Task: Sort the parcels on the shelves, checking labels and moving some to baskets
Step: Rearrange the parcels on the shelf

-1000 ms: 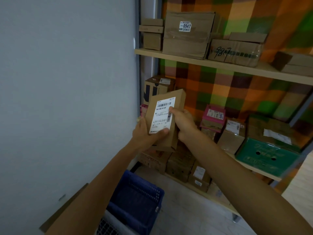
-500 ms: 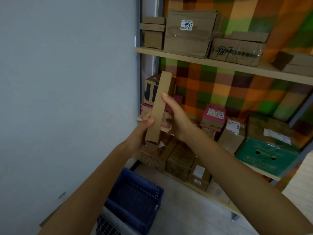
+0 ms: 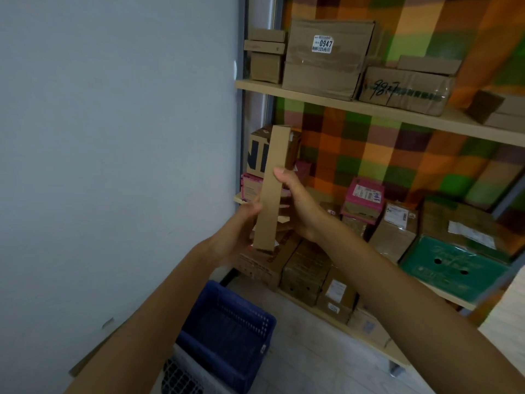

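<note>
A flat brown cardboard parcel [image 3: 271, 191] stands upright and edge-on to me in front of the shelves, its label face out of sight. My left hand [image 3: 237, 231] grips its lower left side. My right hand [image 3: 298, 206] holds its right side, thumb pressed on the narrow edge. Below my arms, a dark blue basket [image 3: 227, 334] sits on the floor. A pale grey basket [image 3: 181, 376] shows at the bottom edge.
The top shelf [image 3: 383, 109] carries brown boxes, one labelled 0947 [image 3: 324, 56]. On the middle shelf are a pink parcel [image 3: 363, 199], brown parcels and a green box [image 3: 451, 265]. Several boxes line the bottom shelf [image 3: 312, 274]. A grey wall [image 3: 113, 166] stands close on the left.
Both hands turned the parcel from label-facing-me to edge-on one second ago. Since half a second ago it has barely moved.
</note>
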A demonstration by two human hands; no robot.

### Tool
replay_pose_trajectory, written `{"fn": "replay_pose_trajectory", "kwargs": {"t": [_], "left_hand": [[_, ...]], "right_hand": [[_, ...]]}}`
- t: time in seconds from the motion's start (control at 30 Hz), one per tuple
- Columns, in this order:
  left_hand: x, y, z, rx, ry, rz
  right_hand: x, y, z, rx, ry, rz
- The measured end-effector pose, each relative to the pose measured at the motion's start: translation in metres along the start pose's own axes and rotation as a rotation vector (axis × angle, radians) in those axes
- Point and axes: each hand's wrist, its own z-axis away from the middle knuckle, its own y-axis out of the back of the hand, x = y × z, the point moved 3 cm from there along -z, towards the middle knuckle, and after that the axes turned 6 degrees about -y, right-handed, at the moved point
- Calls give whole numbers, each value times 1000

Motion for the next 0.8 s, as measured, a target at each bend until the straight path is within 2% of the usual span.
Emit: {"fn": "replay_pose_trajectory", "kwargs": {"t": [0.13, 0.23, 0.47, 0.67, 0.8], "left_hand": [[19, 10, -3, 58, 139, 155], [29, 5, -7, 105, 141, 238], [21, -2, -10, 139, 35, 90], [21, -7, -21, 101, -31, -18], [25, -11, -21, 124, -84, -41]], "right_hand": [[10, 1, 5, -115, 154, 241], [18, -4, 7, -177, 143, 324], [11, 0, 4, -79, 25, -33], [0, -1, 1, 12, -10, -57], [-7, 0, -1, 66, 43, -30]]}}
